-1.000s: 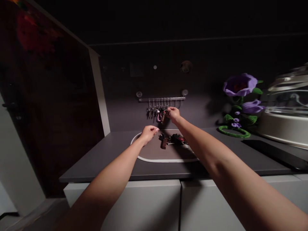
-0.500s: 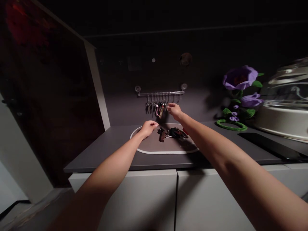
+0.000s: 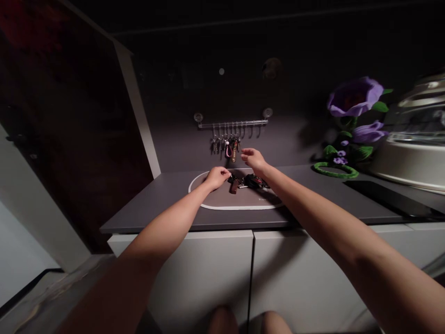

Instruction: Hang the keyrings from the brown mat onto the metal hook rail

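Observation:
My left hand (image 3: pixel 217 177) is over the left part of an oval brown mat (image 3: pixel 222 199) with a white rim. Its thumb and fingers are pinched together beside a dark bunch of keys with a brown tag (image 3: pixel 234 187); whether they grip anything is hidden. Further right on the mat lies a tangled black bundle (image 3: pixel 252 181), partly behind my right wrist. My right hand (image 3: pixel 253 160) is raised above the mat, fingers apart and nothing seen in them. Just left of its fingertips, several keys (image 3: pixel 216 144) and a gold-brown key fob (image 3: pixel 234 153) hang from hooks.
A clear hook rail (image 3: pixel 232 124) is fixed to the dark wall. At the right of the grey counter (image 3: pixel 149 197) stand purple felt flowers (image 3: pixel 354 99) on a green ring base and a big cream, clear-topped container (image 3: pixel 410 153). A flat black slab (image 3: pixel 385 199) lies before them.
The view has tilted down, so my knees now show. My left hand has moved right, closer to the keys on the mat. My right hand sits slightly lower relative to the hooks.

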Available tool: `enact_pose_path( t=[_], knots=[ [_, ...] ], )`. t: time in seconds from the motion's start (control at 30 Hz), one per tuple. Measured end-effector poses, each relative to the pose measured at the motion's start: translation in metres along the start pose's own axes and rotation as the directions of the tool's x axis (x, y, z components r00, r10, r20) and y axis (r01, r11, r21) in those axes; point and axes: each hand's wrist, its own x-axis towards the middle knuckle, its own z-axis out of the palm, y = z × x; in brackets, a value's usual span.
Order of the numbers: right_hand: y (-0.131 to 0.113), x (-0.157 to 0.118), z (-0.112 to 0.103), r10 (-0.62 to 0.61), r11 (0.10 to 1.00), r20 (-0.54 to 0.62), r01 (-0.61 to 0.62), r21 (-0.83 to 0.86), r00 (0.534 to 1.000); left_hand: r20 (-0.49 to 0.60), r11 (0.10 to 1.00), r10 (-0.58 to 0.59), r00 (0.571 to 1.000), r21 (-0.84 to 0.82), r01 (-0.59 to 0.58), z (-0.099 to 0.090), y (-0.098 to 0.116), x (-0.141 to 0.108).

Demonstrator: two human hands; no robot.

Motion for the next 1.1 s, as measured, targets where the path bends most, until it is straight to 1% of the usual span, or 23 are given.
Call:
enact_pose_path(
  t=[0.1,0.2,0.3,0.37,0.4,0.5,0.6,0.7,0.87,1.1],
  knots=[
    [0.007,-0.012,-0.001,-0.057,0.989,0.036,0.061,-0.136,0.998,0.003,0.999,-0.020,1.000,0.048,0.020,0.004,-0.005,0.003],
    [0.013,-0.020,-0.003,-0.140,0.927,0.104,0.167,-0.335,0.985,0.001,0.996,-0.049,0.999,0.072,0.048,0.006,-0.008,0.005],
    [0.014,-0.025,-0.005,-0.184,0.784,0.228,0.283,-0.552,0.956,0.007,0.994,-0.078,0.997,0.076,0.077,0.007,-0.008,0.005],
    [0.013,-0.028,-0.006,-0.185,0.678,0.307,0.347,-0.648,0.934,0.018,0.994,-0.093,0.996,0.051,0.091,0.007,-0.007,0.004],
    [0.013,-0.029,-0.006,-0.176,0.639,0.339,0.369,-0.675,0.924,0.020,0.994,-0.101,0.995,0.032,0.100,0.007,-0.006,0.003],
    [0.011,-0.030,-0.005,-0.138,0.584,0.394,0.396,-0.709,0.909,0.020,0.991,-0.129,0.991,-0.039,0.130,0.008,-0.005,0.002],
    [0.010,-0.030,-0.004,-0.120,0.563,0.412,0.404,-0.721,0.903,0.008,0.985,-0.158,0.987,-0.073,0.158,0.007,-0.005,0.002],
    [0.009,-0.031,-0.003,-0.119,0.544,0.422,0.415,-0.730,0.899,-0.006,0.983,-0.163,0.987,-0.086,0.162,0.006,-0.005,0.003],
    [0.007,-0.032,-0.002,-0.120,0.518,0.444,0.438,-0.735,0.888,-0.011,0.984,-0.117,0.993,-0.135,0.114,0.000,-0.008,0.007],
    [0.003,-0.035,0.000,-0.114,0.515,0.451,0.441,-0.735,0.885,-0.064,0.991,-0.045,0.997,-0.126,0.036,-0.007,-0.012,0.012]
  ],
)
